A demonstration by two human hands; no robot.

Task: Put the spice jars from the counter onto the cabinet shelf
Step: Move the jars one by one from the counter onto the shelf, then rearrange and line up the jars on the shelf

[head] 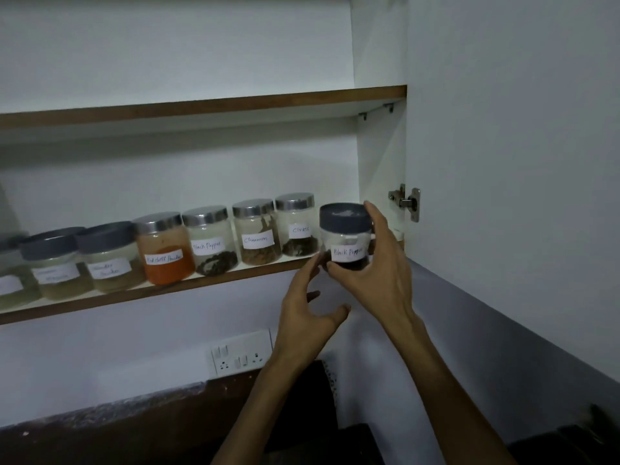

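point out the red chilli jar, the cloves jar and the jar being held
red chilli jar [165, 253]: head view, on its white label.
cloves jar [297, 229]: head view, on its label.
held jar [344, 218]: head view, on its grey lid; right hand [379, 276] grips it.

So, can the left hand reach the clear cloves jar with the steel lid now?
Probably yes: the left hand is open below the shelf edge, and nothing stands before the clear cloves jar with the steel lid.
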